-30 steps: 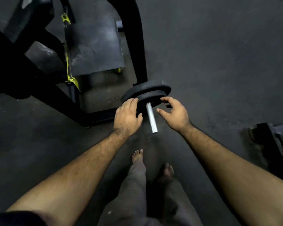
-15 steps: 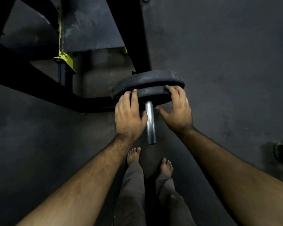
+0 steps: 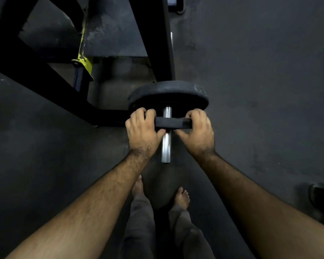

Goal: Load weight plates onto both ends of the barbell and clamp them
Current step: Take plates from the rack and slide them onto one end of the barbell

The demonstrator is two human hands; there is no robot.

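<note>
Looking down at dark gym floor (image 3: 260,90); far left, a black steel frame (image 3: 36,71) runs diagonally, with a yellow-painted bracket (image 3: 83,61) and a worn grey pad (image 3: 112,30) above it. A black upright post (image 3: 157,43) stands just behind the plates. Left hand (image 3: 141,132): grip wrapped tight on the left edge of the small plate (image 3: 173,122), fingers curled over the far side, thumb pressed under the near face. The small plate sits on the barbell sleeve (image 3: 166,146), seen edge-on, part way along, with a gap of bare metal between it and the large plate (image 3: 168,92). The large plate sits further in on the same sleeve, close against the post. The sleeve is bright, polished, pointing toward the viewer; its free end sticks out past both hands. No clamp visible on it. Right hand (image 3: 198,133): grip closed on the right edge of the small plate, mirroring the left, thumb underneath. Both forearms reach in from the lower corners. Below the sleeve end, two bare feet (image 3: 181,198) and grey trouser legs (image 3: 140,221) stand on the floor. Far right, low, a dark object (image 3: 322,197) at the picture's edge; cannot tell what it is.
</note>
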